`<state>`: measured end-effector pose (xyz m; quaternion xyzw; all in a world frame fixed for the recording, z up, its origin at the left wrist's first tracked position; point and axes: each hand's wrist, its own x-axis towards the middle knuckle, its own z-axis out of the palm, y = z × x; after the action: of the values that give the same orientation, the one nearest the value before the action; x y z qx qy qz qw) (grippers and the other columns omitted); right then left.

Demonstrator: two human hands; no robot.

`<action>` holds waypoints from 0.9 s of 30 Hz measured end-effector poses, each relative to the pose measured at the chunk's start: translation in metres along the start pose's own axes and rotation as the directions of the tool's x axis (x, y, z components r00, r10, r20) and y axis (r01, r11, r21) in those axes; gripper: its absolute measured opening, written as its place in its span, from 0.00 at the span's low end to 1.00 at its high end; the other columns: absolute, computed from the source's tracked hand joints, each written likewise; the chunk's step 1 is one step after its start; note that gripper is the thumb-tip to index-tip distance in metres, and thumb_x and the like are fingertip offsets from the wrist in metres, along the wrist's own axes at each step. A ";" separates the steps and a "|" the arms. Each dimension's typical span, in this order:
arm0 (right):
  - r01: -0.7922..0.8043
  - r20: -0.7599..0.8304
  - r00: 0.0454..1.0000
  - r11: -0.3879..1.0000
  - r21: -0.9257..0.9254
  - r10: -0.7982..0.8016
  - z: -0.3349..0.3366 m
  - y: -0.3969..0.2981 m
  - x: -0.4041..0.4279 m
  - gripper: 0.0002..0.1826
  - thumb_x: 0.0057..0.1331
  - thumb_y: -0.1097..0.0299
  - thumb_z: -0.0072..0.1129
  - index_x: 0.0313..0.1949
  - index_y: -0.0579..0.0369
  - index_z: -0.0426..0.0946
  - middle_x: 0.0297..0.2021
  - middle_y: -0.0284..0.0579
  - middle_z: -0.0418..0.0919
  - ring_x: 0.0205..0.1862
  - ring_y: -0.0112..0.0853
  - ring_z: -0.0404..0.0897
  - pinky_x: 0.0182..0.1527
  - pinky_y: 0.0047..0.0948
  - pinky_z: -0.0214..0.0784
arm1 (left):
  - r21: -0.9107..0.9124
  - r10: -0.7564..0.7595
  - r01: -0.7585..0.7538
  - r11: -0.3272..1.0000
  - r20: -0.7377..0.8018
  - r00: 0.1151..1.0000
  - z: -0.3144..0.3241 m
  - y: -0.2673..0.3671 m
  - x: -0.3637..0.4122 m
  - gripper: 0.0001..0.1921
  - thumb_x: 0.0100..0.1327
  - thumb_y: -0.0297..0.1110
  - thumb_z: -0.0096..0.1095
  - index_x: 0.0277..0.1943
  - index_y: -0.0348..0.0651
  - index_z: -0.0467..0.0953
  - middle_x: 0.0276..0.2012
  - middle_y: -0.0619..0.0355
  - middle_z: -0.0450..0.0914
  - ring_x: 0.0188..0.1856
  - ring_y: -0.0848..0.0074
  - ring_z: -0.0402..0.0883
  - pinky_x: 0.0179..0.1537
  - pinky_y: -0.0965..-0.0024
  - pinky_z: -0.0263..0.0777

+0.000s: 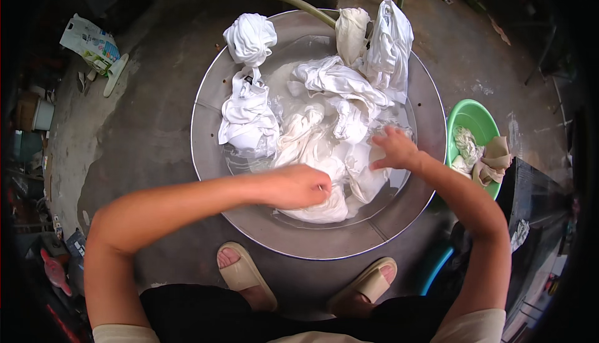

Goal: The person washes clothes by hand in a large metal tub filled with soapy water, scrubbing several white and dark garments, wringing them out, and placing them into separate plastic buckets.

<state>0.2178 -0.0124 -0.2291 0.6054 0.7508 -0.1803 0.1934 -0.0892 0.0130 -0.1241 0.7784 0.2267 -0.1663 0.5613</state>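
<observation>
A wide round metal basin (309, 244) on the floor holds water and several wet white cloths. My left hand (304, 186) is curled into a fist over a cream-white cloth (327, 209) at the near side; whether it grips any fabric cannot be told. Fingers spread, my right hand (395, 148) is above the basin's right part, beside a soaked white cloth (367, 179). A white garment (341, 81) lies bunched in the middle. On the left rim rest a balled white cloth (251, 38) and a white garment (250, 118); a cream cloth (352, 31) and a white garment (390, 48) hang at the back right.
A green plastic basin (472, 109) with cloths stands at the right, above a blue curved rim (437, 268). A hose (299, 3) reaches over the back rim. A printed plastic bag (91, 41) and a slipper (116, 75) lie on the left floor.
</observation>
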 end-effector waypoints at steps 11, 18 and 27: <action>-0.089 -0.141 0.965 0.783 0.615 0.221 0.065 -0.054 0.025 0.25 0.57 0.52 0.64 0.48 0.56 0.77 0.46 0.58 0.80 0.50 0.49 0.79 0.52 0.43 0.72 | -0.881 -0.329 -0.143 -0.452 0.015 0.944 0.127 -0.062 0.181 0.34 0.69 0.67 0.41 0.60 0.42 0.67 0.56 0.52 0.73 0.54 0.63 0.75 0.55 0.57 0.72; 0.616 -0.554 0.778 0.536 0.577 -0.296 -0.043 -0.191 -0.084 0.20 0.62 0.47 0.63 0.34 0.53 0.75 0.27 0.52 0.76 0.31 0.51 0.79 0.34 0.46 0.70 | -0.542 0.049 -0.567 -0.620 -0.748 0.662 0.119 -0.101 0.161 0.34 0.70 0.67 0.38 0.60 0.44 0.67 0.56 0.54 0.74 0.55 0.65 0.75 0.57 0.57 0.70; -0.241 -0.379 0.851 0.911 0.334 0.363 0.055 0.029 -0.015 0.16 0.63 0.54 0.56 0.42 0.53 0.79 0.36 0.55 0.81 0.39 0.50 0.81 0.43 0.48 0.73 | -0.908 -0.263 -0.362 0.211 -0.409 0.874 0.107 0.019 0.153 0.19 0.70 0.43 0.55 0.57 0.39 0.73 0.44 0.57 0.82 0.41 0.76 0.80 0.46 0.72 0.74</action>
<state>0.2532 -0.0466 -0.2696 0.7622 0.6367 -0.1105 -0.0375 0.0496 -0.0679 -0.2215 0.2710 0.3852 0.2322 0.8510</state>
